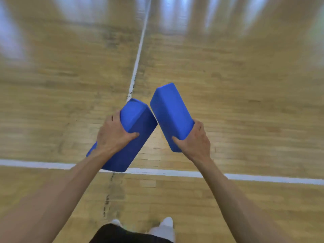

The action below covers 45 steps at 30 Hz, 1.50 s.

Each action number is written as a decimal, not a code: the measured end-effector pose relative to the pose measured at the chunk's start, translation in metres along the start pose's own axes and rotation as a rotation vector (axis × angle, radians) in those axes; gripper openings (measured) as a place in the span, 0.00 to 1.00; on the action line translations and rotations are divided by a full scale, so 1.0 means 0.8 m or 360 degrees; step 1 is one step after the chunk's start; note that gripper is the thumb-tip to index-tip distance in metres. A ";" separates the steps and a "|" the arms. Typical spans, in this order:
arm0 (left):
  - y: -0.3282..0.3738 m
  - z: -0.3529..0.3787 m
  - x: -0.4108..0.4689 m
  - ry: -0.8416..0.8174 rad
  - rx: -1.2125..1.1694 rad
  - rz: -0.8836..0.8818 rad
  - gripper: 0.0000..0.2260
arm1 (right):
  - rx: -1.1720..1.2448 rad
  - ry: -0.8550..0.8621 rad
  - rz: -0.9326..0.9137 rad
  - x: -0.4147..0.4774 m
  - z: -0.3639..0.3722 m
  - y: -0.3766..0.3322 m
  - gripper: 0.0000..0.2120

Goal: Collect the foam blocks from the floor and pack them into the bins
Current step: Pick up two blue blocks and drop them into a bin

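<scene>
Two blue foam blocks are in view, one in each of the person's two bare hands, both held above the floor in the middle of the frame.

At centre left, the left hand (pixel 114 135) grips the left foam block (pixel 138 120) across its width. The thumb lies curled over the near top face and the fingers wrap round the far side. This block is a long rectangular brick with softly rounded edges and a matte, finely grained surface, tilted so its far end points to the upper right.

Just right of it, the right foam block (pixel 170 111) has the same shape and colour and leans to the upper left. The two blocks nearly meet at their closest edges, though I cannot tell whether they touch. The right hand (pixel 196 141) clasps this block at its lower end, with the thumb on the front face and the fingers behind.

The wooden floor (pixel 52 85) is glossy narrow planking, blurred by motion. It carries two white painted lines: one crosswise line (pixel 263 178) in the lower frame and one lengthwise line (pixel 140 46) running to the top. At bottom centre sit two white shapes (pixel 166 223), probably shoes, and dark clothing (pixel 122 234).
</scene>
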<state>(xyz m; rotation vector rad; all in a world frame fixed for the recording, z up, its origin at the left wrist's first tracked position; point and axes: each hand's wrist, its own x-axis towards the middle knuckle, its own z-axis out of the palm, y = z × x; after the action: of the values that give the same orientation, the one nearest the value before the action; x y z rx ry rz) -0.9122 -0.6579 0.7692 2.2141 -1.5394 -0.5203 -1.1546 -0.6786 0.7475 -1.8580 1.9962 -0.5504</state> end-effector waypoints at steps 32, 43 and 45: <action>-0.939 -0.424 -0.591 0.1160 -0.0260 -0.2308 0.41 | -0.0257 -0.1488 -0.2295 -0.655 0.616 -0.892 0.37; -1.149 -0.552 -0.716 0.1351 -0.0295 -0.2962 0.43 | -0.0410 -0.1795 -0.2893 -0.931 0.760 -1.152 0.39; -1.186 -0.565 -0.749 0.1453 -0.0293 -0.3042 0.43 | -0.0397 -0.1841 -0.2976 -0.991 0.780 -1.187 0.39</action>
<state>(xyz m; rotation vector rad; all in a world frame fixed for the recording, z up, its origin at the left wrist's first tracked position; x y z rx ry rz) -0.1226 0.2567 0.7135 2.4142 1.2239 0.0294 0.0348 0.0295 0.6918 -2.6226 -0.6838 0.4369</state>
